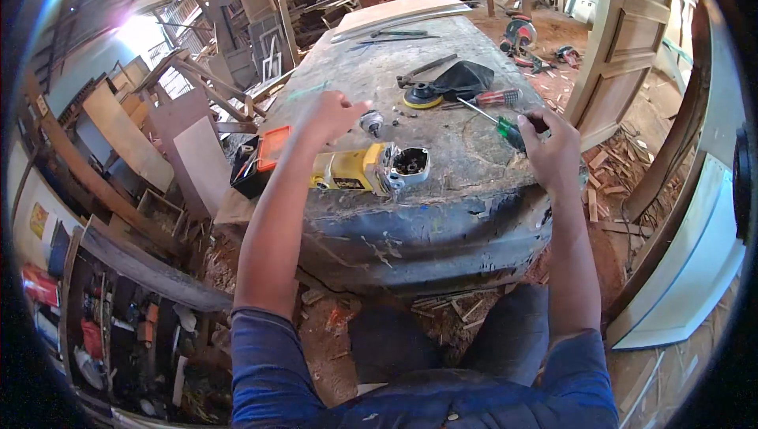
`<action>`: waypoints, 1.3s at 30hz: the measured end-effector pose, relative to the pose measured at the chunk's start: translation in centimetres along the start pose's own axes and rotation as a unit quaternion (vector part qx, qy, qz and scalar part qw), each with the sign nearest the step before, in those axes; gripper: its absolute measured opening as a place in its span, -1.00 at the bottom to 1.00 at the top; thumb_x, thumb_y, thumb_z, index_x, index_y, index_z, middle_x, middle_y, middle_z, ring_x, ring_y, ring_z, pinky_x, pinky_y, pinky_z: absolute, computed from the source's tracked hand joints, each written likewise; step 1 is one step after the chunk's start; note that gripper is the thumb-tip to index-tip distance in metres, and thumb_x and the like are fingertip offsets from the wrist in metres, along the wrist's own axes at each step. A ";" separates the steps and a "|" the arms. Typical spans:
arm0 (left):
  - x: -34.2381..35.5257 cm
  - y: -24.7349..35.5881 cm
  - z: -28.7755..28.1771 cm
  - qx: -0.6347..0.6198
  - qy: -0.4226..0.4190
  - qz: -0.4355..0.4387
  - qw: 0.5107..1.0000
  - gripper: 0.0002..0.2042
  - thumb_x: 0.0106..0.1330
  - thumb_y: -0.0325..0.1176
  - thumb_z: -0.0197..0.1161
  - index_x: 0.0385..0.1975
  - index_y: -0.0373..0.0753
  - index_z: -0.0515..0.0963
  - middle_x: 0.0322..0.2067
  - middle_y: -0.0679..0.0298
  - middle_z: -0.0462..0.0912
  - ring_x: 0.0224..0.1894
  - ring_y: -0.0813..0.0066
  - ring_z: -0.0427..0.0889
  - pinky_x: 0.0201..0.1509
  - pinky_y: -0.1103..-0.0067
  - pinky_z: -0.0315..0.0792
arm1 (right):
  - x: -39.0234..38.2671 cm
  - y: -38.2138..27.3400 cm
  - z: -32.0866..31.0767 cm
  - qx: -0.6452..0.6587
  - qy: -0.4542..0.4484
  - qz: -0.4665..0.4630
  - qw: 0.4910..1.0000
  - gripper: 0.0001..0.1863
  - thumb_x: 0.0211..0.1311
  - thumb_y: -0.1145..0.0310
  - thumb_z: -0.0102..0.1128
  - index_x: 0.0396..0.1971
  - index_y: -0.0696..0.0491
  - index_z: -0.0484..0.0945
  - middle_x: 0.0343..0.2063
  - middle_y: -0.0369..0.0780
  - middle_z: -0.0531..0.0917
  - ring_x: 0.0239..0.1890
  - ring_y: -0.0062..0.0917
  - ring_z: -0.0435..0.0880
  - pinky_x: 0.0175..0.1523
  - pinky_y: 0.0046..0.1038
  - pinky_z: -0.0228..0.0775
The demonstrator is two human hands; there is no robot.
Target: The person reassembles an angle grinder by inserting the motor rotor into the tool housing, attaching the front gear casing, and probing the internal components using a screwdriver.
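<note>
A yellow angle grinder lies near the front of the workbench, its metal gear housing uncovered at the right end. My left hand hovers behind the grinder, thumb stretched out and apart from the curled fingers, with nothing visible in it. Just right of that hand is a small metal gear-head part. At the right side, the bent fingers of my right hand are beside a green-handled screwdriver. The thumb is close against the handle, which does not appear between thumb and fingers. A red-handled screwdriver lies behind it.
On the worn bench are a yellow-edged black disc pad, a black cloth-like piece and tiny loose parts. A black box with an orange lid stands at its left edge. Boards lie far back. A panelled wooden door stands right.
</note>
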State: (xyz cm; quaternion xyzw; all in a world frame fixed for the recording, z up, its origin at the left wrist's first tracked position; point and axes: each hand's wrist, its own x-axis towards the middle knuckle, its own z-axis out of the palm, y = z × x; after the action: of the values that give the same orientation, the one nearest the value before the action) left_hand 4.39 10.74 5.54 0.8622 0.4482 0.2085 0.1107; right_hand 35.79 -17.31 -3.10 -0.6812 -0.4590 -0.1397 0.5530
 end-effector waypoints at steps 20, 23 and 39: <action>4.6 0.4 2.1 -0.036 -0.181 -0.149 0.971 -0.01 0.25 0.40 0.57 0.22 -0.61 0.70 0.02 -0.21 0.87 -0.12 0.03 0.95 -0.04 0.24 0.84 | 0.2 0.2 0.1 -0.015 -0.014 0.009 1.000 -0.69 0.47 0.15 0.50 -0.17 0.13 0.86 -0.30 0.01 0.88 -0.22 -0.13 0.93 -0.02 -0.17 0.72; 4.1 0.8 2.0 -0.055 -0.207 -0.135 0.967 -0.04 0.29 0.37 0.56 0.26 -0.58 0.70 0.17 -0.22 0.83 -0.06 0.03 0.95 -0.04 0.26 0.84 | 0.2 0.4 -0.1 -0.021 -0.010 0.004 1.000 -0.69 0.47 0.14 0.50 -0.17 0.13 0.86 -0.29 0.01 0.88 -0.21 -0.14 0.93 -0.01 -0.18 0.72; -0.2 4.2 1.1 -0.011 0.046 0.057 0.997 -0.07 0.09 0.07 0.80 0.38 -0.33 0.53 -0.09 0.02 0.86 -0.11 0.32 0.83 0.01 0.33 0.71 | 0.3 0.9 -0.2 -0.029 -0.016 0.000 0.999 -0.65 0.46 0.09 0.50 -0.18 0.12 0.85 -0.30 0.00 0.88 -0.21 -0.10 0.92 -0.01 -0.15 0.72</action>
State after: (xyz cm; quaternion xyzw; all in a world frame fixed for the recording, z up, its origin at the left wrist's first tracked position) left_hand 7.77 8.16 6.09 0.8746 0.4006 0.2587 0.0876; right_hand 36.69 -17.31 -3.33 -0.6992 -0.4638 -0.1420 0.5252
